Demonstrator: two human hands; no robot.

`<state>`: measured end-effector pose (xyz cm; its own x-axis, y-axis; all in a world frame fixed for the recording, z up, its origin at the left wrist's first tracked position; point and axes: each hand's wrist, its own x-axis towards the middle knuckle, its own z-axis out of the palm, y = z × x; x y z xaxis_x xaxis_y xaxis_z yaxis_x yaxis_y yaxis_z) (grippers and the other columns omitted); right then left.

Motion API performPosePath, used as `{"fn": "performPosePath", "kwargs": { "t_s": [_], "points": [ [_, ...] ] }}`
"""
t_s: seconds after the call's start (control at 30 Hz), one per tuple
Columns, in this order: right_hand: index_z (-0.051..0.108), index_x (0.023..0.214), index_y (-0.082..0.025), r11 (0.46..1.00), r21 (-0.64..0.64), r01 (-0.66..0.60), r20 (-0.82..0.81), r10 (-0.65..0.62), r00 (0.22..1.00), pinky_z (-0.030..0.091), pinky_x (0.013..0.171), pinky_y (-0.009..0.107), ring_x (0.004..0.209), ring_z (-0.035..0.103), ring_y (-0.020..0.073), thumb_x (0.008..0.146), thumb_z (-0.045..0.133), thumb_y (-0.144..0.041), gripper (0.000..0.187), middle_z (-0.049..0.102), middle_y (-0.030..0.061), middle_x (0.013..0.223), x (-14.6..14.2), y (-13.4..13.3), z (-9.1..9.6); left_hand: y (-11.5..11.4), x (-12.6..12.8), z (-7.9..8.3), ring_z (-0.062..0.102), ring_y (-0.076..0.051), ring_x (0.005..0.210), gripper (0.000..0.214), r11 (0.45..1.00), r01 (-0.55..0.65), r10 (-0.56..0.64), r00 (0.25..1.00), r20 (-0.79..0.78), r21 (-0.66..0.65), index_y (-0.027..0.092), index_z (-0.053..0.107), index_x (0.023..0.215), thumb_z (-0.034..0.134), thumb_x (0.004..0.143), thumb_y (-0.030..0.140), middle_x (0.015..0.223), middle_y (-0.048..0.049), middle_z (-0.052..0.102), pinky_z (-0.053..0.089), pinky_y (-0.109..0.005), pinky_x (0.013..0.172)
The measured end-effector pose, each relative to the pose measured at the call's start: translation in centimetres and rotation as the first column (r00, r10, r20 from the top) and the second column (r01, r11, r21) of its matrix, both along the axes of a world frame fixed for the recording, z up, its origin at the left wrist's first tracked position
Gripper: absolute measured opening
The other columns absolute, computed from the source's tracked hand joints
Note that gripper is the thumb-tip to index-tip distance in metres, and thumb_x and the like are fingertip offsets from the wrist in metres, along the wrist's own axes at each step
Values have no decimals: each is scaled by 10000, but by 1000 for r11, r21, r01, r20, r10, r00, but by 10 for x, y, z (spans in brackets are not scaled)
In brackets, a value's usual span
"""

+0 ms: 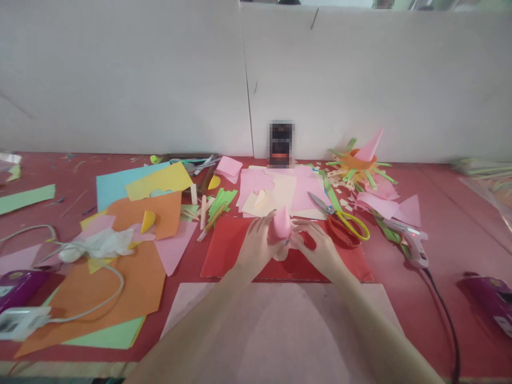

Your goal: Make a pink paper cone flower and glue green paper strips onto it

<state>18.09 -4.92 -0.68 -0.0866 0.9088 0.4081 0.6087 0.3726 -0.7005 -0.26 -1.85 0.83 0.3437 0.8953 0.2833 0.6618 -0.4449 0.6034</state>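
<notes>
A pink paper cone stands point-up between both my hands, above a red paper sheet. My left hand wraps its fingers round the cone's left side. My right hand pinches the cone's right edge near the base. Both hands are closed on the cone. Just right of my right hand lie yellow-handled scissors. A white glue gun rests further right, its black cord running toward me.
Orange, yellow, blue and green paper sheets cover the left of the red table, with a white cable and purple devices at both sides. Green strips, pink scraps and an orange-and-pink paper flower lie at the back. A white wall stands behind.
</notes>
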Motion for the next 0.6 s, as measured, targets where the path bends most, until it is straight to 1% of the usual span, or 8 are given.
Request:
{"fn": "performPosePath", "kwargs": {
  "t_s": [0.03,0.1,0.2,0.3,0.37,0.43,0.53,0.6],
  "points": [
    [578,951,-228,999,9,40,7,-40,999,428,895,369,1025,547,197,842,494,-300,156,618,61,1072,4,1,-1,1,0,-1,475,-233,1185,576,1000,2,-2,1000,-3,-16,225,365,1281,607,776,362,1286,-87,514,374,-389,986],
    [582,954,-214,980,37,195,43,-197,979,424,873,377,971,554,209,832,472,-268,173,631,67,1002,16,4,-3,2,-1,-1,457,-227,1209,570,1000,4,-4,1000,4,-27,232,348,1291,594,789,345,1310,-87,494,358,-390,1003],
    [601,953,-192,877,49,478,169,-478,862,414,828,418,897,538,245,789,474,-263,219,623,89,924,40,7,-7,2,-3,1,433,-218,1235,548,999,23,-22,999,25,-24,239,356,1277,588,796,363,1336,-86,471,323,-390,1036],
    [618,942,-185,783,86,616,248,-616,748,400,808,429,849,515,255,745,482,-254,249,596,104,895,57,5,-9,1,-3,3,405,-217,1261,499,997,69,-68,997,23,-41,255,378,1253,564,811,392,1371,-73,435,259,-407,1079],
    [620,967,-193,747,94,658,300,-651,697,398,778,432,858,499,269,732,483,-260,280,577,114,907,62,2,-10,0,-3,2,376,-223,1282,512,993,102,-102,995,13,-59,268,368,1259,568,806,398,1406,-68,388,202,-432,1104],
    [616,999,-203,731,80,677,348,-657,668,396,750,436,874,489,282,727,482,-265,309,564,125,934,64,0,-12,0,-1,-1,356,-235,1296,601,989,125,-125,992,6,-83,276,317,1298,599,782,401,1434,-76,343,180,-455,1108],
    [611,1031,-218,712,58,699,363,-668,650,391,730,453,872,487,292,742,486,-324,332,557,131,955,68,-1,-18,0,1,-6,353,-255,1294,779,986,116,-115,993,11,-120,286,204,1369,645,739,414,1446,-94,312,262,-458,1074],
    [620,1022,-219,705,44,708,348,-675,650,389,724,458,844,492,283,759,482,-403,349,556,124,926,74,1,-22,1,1,-8,350,-265,1293,840,985,99,-98,995,16,-140,290,157,1393,653,728,425,1447,-98,307,317,-447,1041]
  ]
}}
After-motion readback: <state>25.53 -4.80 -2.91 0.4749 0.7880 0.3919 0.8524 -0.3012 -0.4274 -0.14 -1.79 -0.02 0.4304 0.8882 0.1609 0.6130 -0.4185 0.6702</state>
